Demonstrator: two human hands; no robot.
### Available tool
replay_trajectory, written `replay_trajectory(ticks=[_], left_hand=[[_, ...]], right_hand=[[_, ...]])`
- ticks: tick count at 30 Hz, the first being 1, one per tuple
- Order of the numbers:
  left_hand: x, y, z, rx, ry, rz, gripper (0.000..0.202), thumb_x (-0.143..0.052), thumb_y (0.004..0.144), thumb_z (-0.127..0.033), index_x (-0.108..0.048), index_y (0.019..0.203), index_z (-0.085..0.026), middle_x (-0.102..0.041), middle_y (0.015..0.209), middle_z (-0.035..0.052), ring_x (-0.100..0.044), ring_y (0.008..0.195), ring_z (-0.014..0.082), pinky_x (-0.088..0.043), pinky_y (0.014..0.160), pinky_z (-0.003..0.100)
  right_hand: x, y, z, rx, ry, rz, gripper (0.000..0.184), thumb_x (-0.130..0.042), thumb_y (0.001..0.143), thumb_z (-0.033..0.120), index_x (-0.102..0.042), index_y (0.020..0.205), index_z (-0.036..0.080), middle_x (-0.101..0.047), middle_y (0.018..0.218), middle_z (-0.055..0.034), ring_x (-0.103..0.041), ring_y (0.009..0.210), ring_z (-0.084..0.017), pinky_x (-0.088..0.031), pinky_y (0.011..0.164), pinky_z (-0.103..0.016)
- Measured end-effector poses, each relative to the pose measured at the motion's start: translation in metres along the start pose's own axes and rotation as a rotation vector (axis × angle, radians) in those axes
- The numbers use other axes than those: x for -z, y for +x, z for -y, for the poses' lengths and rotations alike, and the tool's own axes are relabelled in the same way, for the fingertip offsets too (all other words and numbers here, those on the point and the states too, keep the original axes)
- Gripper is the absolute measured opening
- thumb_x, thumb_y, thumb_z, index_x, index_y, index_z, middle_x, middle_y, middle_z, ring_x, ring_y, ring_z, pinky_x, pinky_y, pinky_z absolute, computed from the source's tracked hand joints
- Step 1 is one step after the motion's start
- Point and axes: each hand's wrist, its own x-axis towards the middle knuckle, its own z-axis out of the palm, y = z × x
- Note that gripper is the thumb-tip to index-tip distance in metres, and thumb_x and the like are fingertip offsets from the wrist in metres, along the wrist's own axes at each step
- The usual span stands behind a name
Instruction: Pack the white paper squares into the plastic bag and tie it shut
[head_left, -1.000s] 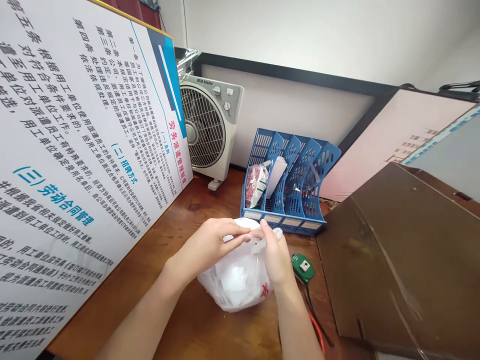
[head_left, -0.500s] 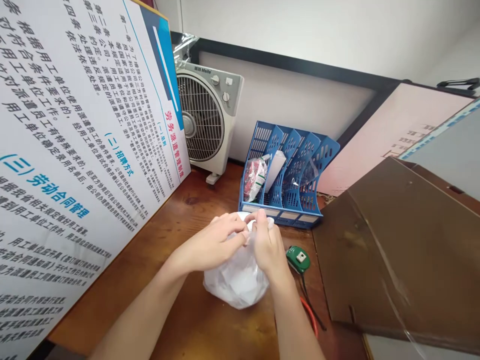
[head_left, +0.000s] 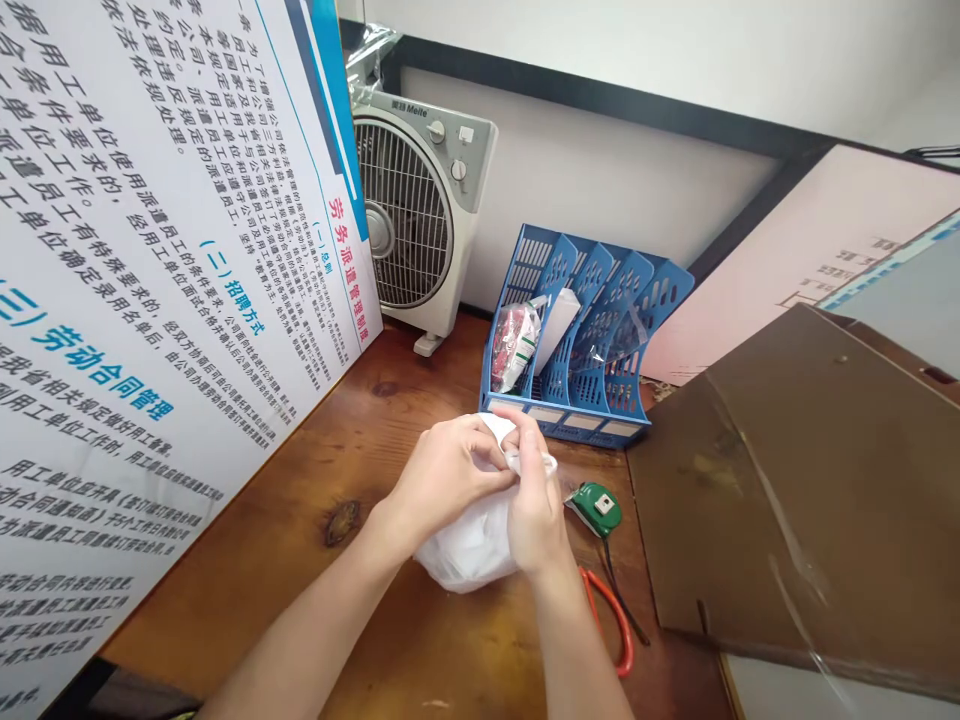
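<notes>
A white plastic bag (head_left: pixel 472 548), bulging at the bottom, rests on the brown wooden table (head_left: pixel 315 600). My left hand (head_left: pixel 452 462) is closed on the gathered top of the bag from the left, thumb and fingers pinched together. From the right, my right hand (head_left: pixel 534 500) grips the same bunched plastic, index finger pointing up. The two hands meet at the bag's neck, and white ends stick out above the fingers. What the bag holds cannot be made out. To the right of my right hand lies a green tape measure (head_left: pixel 598 508) with a black strap.
Red-orange handles (head_left: pixel 621 630) lie partly behind my right forearm. Behind the bag stands a blue file rack (head_left: pixel 592 420) holding packets. A box fan (head_left: pixel 420 210) is at the back, a printed board (head_left: pixel 187 250) leans at left, and a brown cardboard box (head_left: pixel 787 500) stands at right.
The view has shifted slightly, showing more of the red-orange handles. My fingers have shifted on the bag's neck, and the left hand's fingers are more curled around the plastic.
</notes>
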Motion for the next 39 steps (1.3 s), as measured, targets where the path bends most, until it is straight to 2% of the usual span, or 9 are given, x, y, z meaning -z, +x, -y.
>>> replay_trajectory(ticks=[4,9,15,18,22,27,30,33,39], left_hand=[[0.000,0.000,0.002,0.024,-0.007,-0.025,0.015,-0.080,0.078,-0.029,-0.068,0.082,-0.020,-0.074,0.087,-0.0014,-0.068,0.076,0.0172,-0.049,0.070,0.027],[-0.004,-0.004,0.009,-0.061,-0.136,0.031,0.035,-0.068,0.084,-0.016,-0.068,0.119,-0.021,-0.074,0.114,0.0031,-0.070,0.089,0.0166,-0.053,0.079,0.027],[-0.020,-0.015,0.008,-0.111,0.178,-0.122,0.019,-0.061,0.088,-0.016,-0.071,0.104,-0.019,-0.066,0.102,0.0061,-0.063,0.088,0.0191,-0.050,0.075,0.029],[-0.017,-0.013,0.005,-0.127,0.174,-0.045,0.009,-0.061,0.090,-0.018,-0.070,0.092,-0.019,-0.064,0.100,0.0049,-0.061,0.083,0.0168,-0.048,0.070,0.027],[0.005,-0.004,0.003,-0.115,0.021,0.055,0.002,-0.072,0.085,-0.021,-0.073,0.084,-0.019,-0.063,0.086,0.0010,-0.060,0.074,0.0134,-0.047,0.068,0.025],[0.031,0.003,0.004,-0.095,-0.115,0.285,0.012,-0.076,0.086,-0.031,-0.077,0.088,-0.019,-0.071,0.089,0.0015,-0.065,0.083,0.0154,-0.048,0.074,0.026],[0.035,0.001,0.003,-0.103,-0.047,0.243,0.013,-0.070,0.091,-0.030,-0.074,0.086,-0.019,-0.069,0.089,0.0012,-0.064,0.085,0.0160,-0.048,0.079,0.027],[0.038,-0.008,-0.001,-0.135,0.211,0.162,0.014,-0.060,0.095,-0.028,-0.066,0.086,-0.019,-0.064,0.089,0.0019,-0.061,0.086,0.0181,-0.046,0.078,0.030],[0.052,-0.031,0.000,-0.134,0.536,0.178,0.014,-0.049,0.098,-0.027,-0.059,0.091,-0.021,-0.058,0.093,0.0047,-0.057,0.088,0.0219,-0.043,0.068,0.031]], right_hand=[[0.004,-0.008,-0.002,0.053,-0.042,-0.048,0.049,-0.023,0.107,0.044,-0.060,0.134,0.027,-0.063,0.120,-0.0084,-0.057,0.111,-0.026,-0.045,0.095,-0.043],[0.011,-0.010,-0.003,0.133,-0.137,-0.099,0.047,-0.024,0.108,0.038,-0.062,0.132,0.025,-0.066,0.116,-0.0082,-0.056,0.104,-0.026,-0.042,0.092,-0.044],[0.010,-0.022,0.002,0.217,-0.440,-0.080,0.045,-0.029,0.106,0.035,-0.058,0.137,0.019,-0.068,0.123,-0.0115,-0.053,0.099,-0.030,-0.034,0.087,-0.046],[0.009,-0.027,0.000,0.243,-0.488,-0.093,0.050,-0.029,0.106,0.037,-0.049,0.147,0.019,-0.066,0.127,-0.0135,-0.053,0.102,-0.032,-0.033,0.089,-0.047],[0.015,-0.025,-0.007,0.217,-0.455,-0.136,0.051,-0.025,0.107,0.036,-0.049,0.148,0.018,-0.068,0.111,-0.0127,-0.053,0.099,-0.030,-0.034,0.088,-0.046],[0.021,-0.017,-0.010,0.210,-0.397,-0.112,0.048,-0.025,0.107,0.034,-0.060,0.135,0.018,-0.066,0.097,-0.0097,-0.051,0.093,-0.027,-0.035,0.086,-0.043],[0.028,-0.010,-0.013,0.235,-0.347,-0.056,0.047,-0.024,0.108,0.034,-0.063,0.130,0.020,-0.062,0.106,-0.0100,-0.051,0.099,-0.026,-0.038,0.087,-0.042],[0.041,-0.002,-0.023,0.241,-0.510,-0.068,0.043,-0.028,0.108,0.036,-0.066,0.118,0.018,-0.060,0.107,-0.0108,-0.050,0.099,-0.027,-0.038,0.086,-0.042],[0.069,0.009,-0.039,0.293,-0.915,0.068,0.050,-0.030,0.108,0.035,-0.058,0.070,0.021,-0.060,0.065,-0.0048,-0.047,0.071,-0.023,-0.029,0.073,-0.040]])
